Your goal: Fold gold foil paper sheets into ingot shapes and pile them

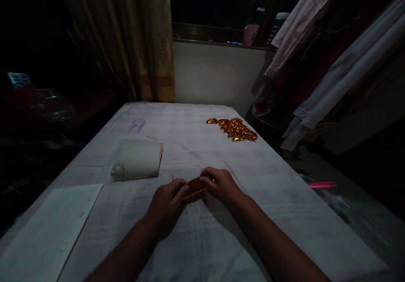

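My left hand (167,200) and my right hand (220,183) meet at the middle of the table, fingers pinched on the two ends of a small orange-gold foil paper (195,187). The paper lies low over the white cloth (190,147), its gold edge showing toward me. A pile of several folded gold foil pieces (236,129) lies farther back on the right. A rolled stack of pale paper (136,159) sits to the left of my hands.
A flat white sheet (53,227) lies at the near left corner. A beige curtain (133,41) hangs behind the table; clothes (332,62) hang at the right. A pink object (322,185) lies off the table's right edge.
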Tool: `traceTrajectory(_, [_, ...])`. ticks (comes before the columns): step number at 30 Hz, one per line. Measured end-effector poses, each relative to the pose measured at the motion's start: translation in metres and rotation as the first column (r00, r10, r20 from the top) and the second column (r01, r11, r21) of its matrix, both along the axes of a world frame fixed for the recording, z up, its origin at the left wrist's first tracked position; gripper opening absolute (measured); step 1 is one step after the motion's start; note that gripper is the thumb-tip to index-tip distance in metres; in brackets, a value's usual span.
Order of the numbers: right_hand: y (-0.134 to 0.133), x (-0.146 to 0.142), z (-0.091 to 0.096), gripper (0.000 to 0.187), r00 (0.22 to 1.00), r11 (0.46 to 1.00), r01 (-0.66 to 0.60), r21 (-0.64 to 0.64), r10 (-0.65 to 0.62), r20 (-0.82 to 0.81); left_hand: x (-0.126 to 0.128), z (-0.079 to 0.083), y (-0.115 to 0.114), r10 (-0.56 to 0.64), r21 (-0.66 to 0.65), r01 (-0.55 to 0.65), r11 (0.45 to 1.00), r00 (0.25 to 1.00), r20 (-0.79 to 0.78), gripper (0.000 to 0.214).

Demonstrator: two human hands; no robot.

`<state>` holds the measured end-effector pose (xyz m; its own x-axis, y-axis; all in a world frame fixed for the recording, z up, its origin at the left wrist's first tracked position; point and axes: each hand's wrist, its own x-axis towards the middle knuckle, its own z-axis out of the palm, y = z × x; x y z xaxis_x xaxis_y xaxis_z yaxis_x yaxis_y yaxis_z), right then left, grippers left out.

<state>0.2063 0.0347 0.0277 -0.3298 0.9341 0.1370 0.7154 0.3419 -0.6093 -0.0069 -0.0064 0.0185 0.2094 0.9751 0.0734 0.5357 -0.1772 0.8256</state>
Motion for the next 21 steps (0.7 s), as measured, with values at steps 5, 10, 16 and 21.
traceTrajectory(5, [0.027, -0.017, -0.013, 0.009, 0.993, 0.993, 0.117, 0.025, -0.117, 0.001, -0.007, -0.014, 0.017, 0.175, 0.206, -0.134, 0.969, 0.965, -0.193, 0.024])
traceTrajectory(10, [0.037, -0.021, -0.031, 0.009, 0.99, 0.977, 0.086, 0.193, -0.105, 0.09, -0.011, -0.029, 0.029, 0.241, 0.338, -0.123, 0.933, 0.911, -0.335, 0.022])
traceTrajectory(16, [0.037, -0.015, -0.042, 0.015, 0.983, 0.97, 0.067, 0.233, -0.104, 0.148, -0.01, -0.017, 0.037, 0.194, 0.242, -0.083, 0.967, 0.856, -0.479, 0.029])
traceTrajectory(21, [0.037, -0.013, -0.043, 0.009, 0.988, 0.975, 0.016, 0.222, -0.049, 0.143, -0.009, 0.0, 0.048, 0.123, 0.157, -0.041, 0.987, 0.822, -0.556, 0.014])
